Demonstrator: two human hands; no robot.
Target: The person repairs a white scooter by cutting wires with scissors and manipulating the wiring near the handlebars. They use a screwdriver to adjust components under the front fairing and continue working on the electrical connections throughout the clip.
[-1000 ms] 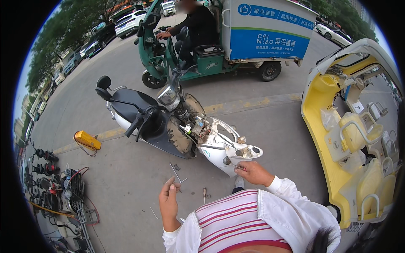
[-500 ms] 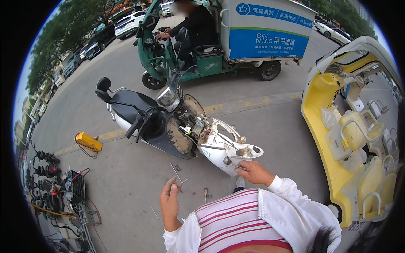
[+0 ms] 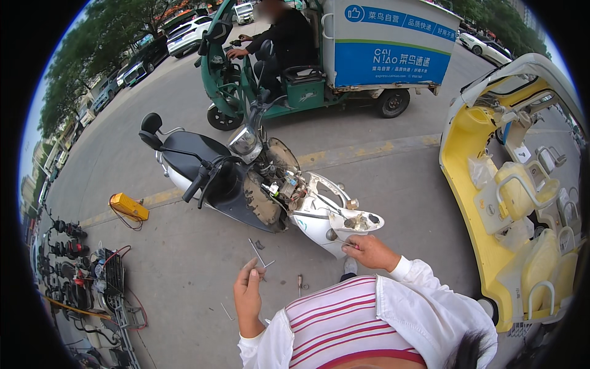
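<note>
My right hand (image 3: 372, 251) is closed on a slim screwdriver (image 3: 356, 246) with a red handle. Its thin shaft points left, toward the nose of the scooter's white front cover (image 3: 316, 224), next to a small round mirror-like part (image 3: 332, 234). To the left, my left hand (image 3: 247, 296) hovers with its fingers loosely bent and thumb apart, and I see nothing in it. Just beyond its fingertips, a T-shaped metal wrench (image 3: 256, 251) appears to lie on the ground. The scooter (image 3: 215, 160) stands ahead with its front opened and wiring (image 3: 287, 184) exposed.
Another screwdriver (image 3: 300, 281) and a thin rod (image 3: 227, 312) lie on the pavement. A yellow box with a cord (image 3: 130, 208) stands at left, near several dark parts (image 3: 74, 264). A yellow vehicle cab (image 3: 467, 184) is at right. Behind, a person sits on a green cargo tricycle (image 3: 304, 92).
Both my hands and the scooter stay practically where they were. The person on the tricycle shifts slightly.
</note>
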